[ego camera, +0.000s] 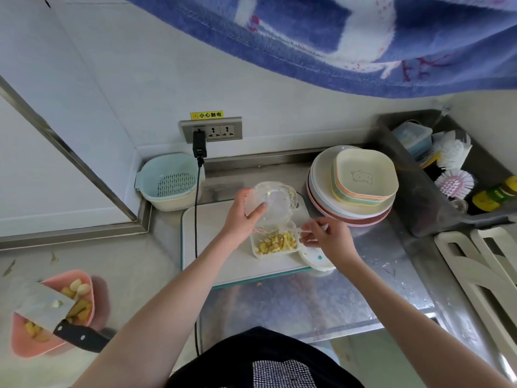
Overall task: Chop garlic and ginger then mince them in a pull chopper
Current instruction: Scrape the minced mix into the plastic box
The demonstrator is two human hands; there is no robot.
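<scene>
Grip, left: we found the left hand [242, 212] wrapped around a clear chopper bowl [270, 207], fingers curled on its rim, tilting it above a small white container [275, 242].
Grip, right: the right hand [328, 238] pinched a small white utensil [310, 230] at that container's edge; we could not identify the utensil.
Progress: we judged chopping and mincing largely done, with emptying of the bowl under way; yellowish residue clung to its wall.
White container: it held a heap of pale yellow pieces and sat on the cutting board [218, 247] on the tabletop [363, 275].
Lid: a white round lid [316, 259] lay just beside the container.
Pink bowl: the pink bowl [53, 312] at lower left held garlic cloves and ginger pieces, with a cleaver [50, 312] resting across it; we judged more remained to process.
Colander: the colander [169, 180] by the wall showed no contents.
</scene>
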